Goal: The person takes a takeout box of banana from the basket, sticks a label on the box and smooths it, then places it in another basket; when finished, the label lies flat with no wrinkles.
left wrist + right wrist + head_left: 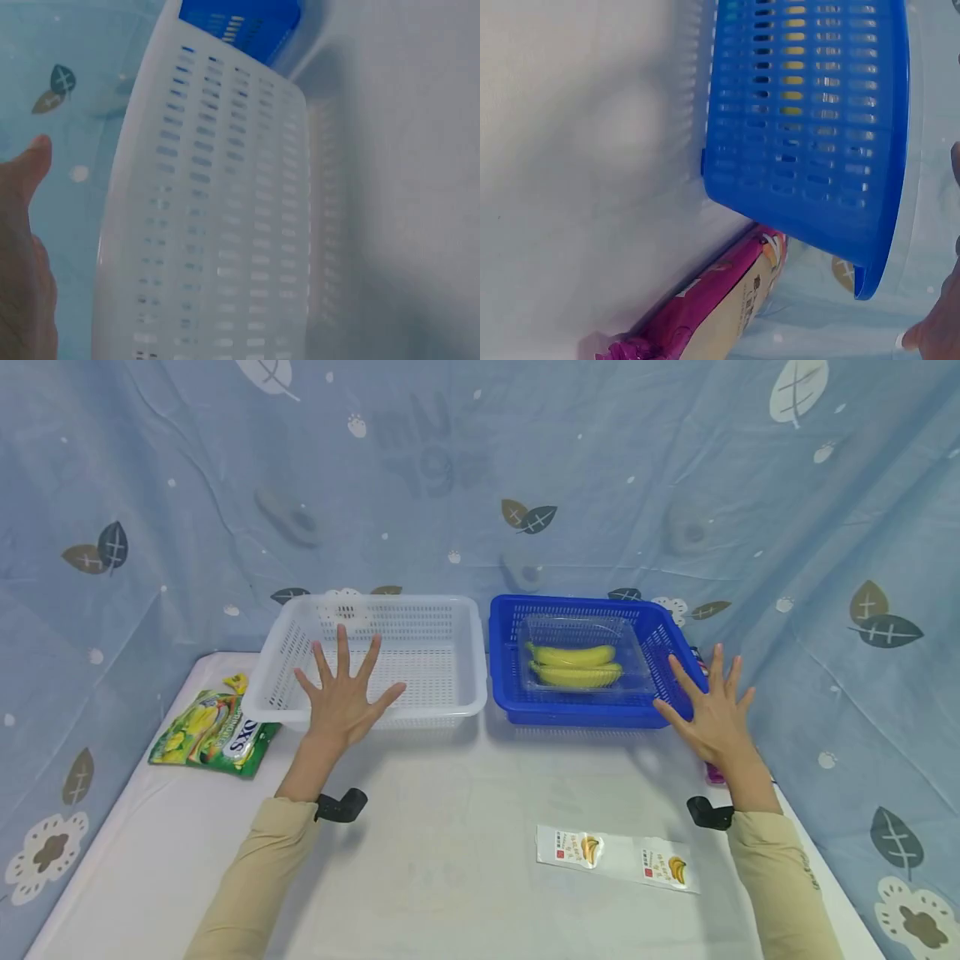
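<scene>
My left hand [341,700] is spread wide with straight fingers over the near left part of a white slotted basket [480,693], holding nothing. In the left wrist view, its thumb [34,161] shows beside the white basket [217,225]. My right hand [716,718] is likewise spread and bare, near the right front corner of a blue slotted basket [585,717]. Inside the blue basket sits a clear plastic box [637,664] with yellow bananas [577,675] in it. The right wrist view shows the blue basket's side [802,165] and part of the right hand [941,322].
Left of the white basket lies a green and yellow snack bag [213,731]. A magenta packet [697,300] lies beside the blue basket on the right. Two joined banana labels [618,858] rest on the white tabletop [450,860]. Blue patterned cloth [450,468] hangs behind.
</scene>
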The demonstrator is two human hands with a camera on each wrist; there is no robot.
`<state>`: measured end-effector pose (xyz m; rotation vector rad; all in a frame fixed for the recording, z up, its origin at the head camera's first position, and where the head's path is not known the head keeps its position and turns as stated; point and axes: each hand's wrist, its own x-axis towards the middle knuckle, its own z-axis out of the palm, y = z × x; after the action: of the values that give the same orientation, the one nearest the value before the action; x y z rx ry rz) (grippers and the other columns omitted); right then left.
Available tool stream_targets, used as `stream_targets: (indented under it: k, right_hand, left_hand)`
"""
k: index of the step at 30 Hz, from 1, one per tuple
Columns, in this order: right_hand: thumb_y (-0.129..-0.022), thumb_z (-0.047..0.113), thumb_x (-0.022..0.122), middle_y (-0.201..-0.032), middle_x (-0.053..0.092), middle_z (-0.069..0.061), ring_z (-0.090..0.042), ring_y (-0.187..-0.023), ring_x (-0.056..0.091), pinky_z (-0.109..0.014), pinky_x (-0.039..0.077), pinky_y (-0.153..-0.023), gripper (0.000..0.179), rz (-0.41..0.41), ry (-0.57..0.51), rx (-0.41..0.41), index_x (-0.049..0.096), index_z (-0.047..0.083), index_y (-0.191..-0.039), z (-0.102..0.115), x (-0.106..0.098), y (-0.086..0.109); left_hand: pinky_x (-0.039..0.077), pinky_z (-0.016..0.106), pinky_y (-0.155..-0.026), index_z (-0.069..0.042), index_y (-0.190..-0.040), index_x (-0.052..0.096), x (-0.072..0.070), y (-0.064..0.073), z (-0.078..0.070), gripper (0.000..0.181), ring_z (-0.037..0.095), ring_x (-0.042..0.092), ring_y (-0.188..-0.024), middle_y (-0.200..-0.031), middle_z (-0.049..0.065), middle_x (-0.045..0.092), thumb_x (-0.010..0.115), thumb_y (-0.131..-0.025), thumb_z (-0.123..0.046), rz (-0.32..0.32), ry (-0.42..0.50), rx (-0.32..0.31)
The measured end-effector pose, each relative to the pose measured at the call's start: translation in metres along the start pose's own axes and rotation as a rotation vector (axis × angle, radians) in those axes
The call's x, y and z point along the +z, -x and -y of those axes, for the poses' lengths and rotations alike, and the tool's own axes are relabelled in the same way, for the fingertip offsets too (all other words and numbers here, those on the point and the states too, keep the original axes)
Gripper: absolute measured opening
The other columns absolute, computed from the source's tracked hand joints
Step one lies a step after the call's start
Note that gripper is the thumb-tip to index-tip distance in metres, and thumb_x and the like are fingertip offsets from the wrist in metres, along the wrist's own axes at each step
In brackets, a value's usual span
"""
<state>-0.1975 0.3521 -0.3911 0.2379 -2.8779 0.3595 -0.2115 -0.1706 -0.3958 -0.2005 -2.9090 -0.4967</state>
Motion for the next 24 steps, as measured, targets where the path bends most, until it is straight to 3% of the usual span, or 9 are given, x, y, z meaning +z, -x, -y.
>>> stream_targets:
  k: [5,10,12,14,16,18,22,24]
  right_hand:
    - [-0.095,0.053,0.047,-0.157,-0.022,-0.011,-0.041,-0.138,-0.024,-0.077,-0.005,-0.099,0.07,-0.012,-0.121,-0.04,0.015,0.031,-0.154,-0.003,-0.003,-0.001]
    - [-0.097,0.036,0.054,-0.161,-0.003,-0.005,-0.036,-0.144,-0.009,-0.071,-0.004,-0.105,0.063,0.002,-0.401,-0.009,0.027,0.024,-0.152,-0.004,-0.007,-0.002]
    - [-0.098,0.03,0.056,-0.16,0.011,-0.006,-0.034,-0.145,0.004,-0.064,0.005,-0.111,0.057,0.0,-0.516,0.004,0.034,0.02,-0.15,-0.004,-0.009,-0.002]
    - [-0.098,0.023,0.057,-0.157,0.024,-0.009,-0.03,-0.143,0.021,-0.044,0.021,-0.115,0.051,-0.005,-0.606,0.001,0.041,0.012,-0.146,-0.006,-0.012,-0.003]
    - [-0.097,0.016,0.058,-0.151,0.037,-0.008,-0.019,-0.136,0.038,-0.024,0.036,-0.106,0.045,-0.012,-0.691,0.004,0.048,0.004,-0.14,-0.009,-0.013,-0.003]
    - [-0.096,0.012,0.06,-0.143,0.049,0.002,-0.005,-0.126,0.048,-0.01,0.042,-0.092,0.041,-0.009,-0.745,0.02,0.053,-0.002,-0.134,-0.013,-0.015,-0.003]
    - [-0.092,0.009,0.064,-0.129,0.057,0.019,0.011,-0.111,0.052,-0.006,0.044,-0.083,0.037,0.013,-0.797,0.07,0.059,-0.005,-0.126,-0.026,-0.017,-0.002]
    - [-0.091,0.009,0.067,-0.13,0.058,0.016,0.011,-0.109,0.053,-0.007,0.045,-0.082,0.037,0.034,-0.778,0.087,0.061,-0.006,-0.124,-0.031,-0.019,0.0]
  left_hand:
    - [-0.009,0.077,-0.098,-0.033,-0.154,-0.004,0.002,-0.002,-0.008,0.083,0.046,-0.023,-0.137,-0.155,0.007,-0.029,0.03,-0.09,-0.074,0.03,0.088,0.034]
    - [-0.009,0.074,-0.102,-0.029,-0.154,-0.005,0.001,-0.005,-0.016,0.079,0.045,-0.018,-0.14,-0.157,0.014,-0.023,0.032,-0.095,-0.065,0.121,0.371,0.066]
    - [-0.009,0.071,-0.104,-0.028,-0.155,-0.002,-0.002,-0.006,-0.018,0.076,0.041,-0.015,-0.141,-0.158,0.013,-0.017,0.038,-0.098,-0.057,0.138,0.497,0.071]
    - [-0.003,0.066,-0.109,-0.027,-0.155,0.004,-0.005,-0.008,-0.019,0.073,0.037,-0.008,-0.144,-0.16,0.012,-0.007,0.044,-0.099,-0.05,0.125,0.579,0.076]
    - [0.006,0.062,-0.112,-0.025,-0.155,0.01,-0.008,-0.009,-0.021,0.069,0.034,0.002,-0.145,-0.161,0.01,0.004,0.048,-0.1,-0.041,0.1,0.643,0.084]
    - [0.015,0.056,-0.114,-0.021,-0.154,0.018,-0.01,-0.011,-0.023,0.065,0.032,0.013,-0.145,-0.159,0.009,0.015,0.051,-0.1,-0.033,0.073,0.716,0.089]
    - [0.024,0.045,-0.114,-0.011,-0.151,0.029,-0.014,-0.013,-0.028,0.057,0.031,0.025,-0.142,-0.155,0.011,0.028,0.054,-0.1,-0.021,0.071,0.902,0.064]
    - [0.027,0.041,-0.113,-0.009,-0.149,0.032,-0.016,-0.013,-0.031,0.056,0.03,0.028,-0.141,-0.153,0.012,0.032,0.054,-0.099,-0.02,0.093,0.989,0.026]
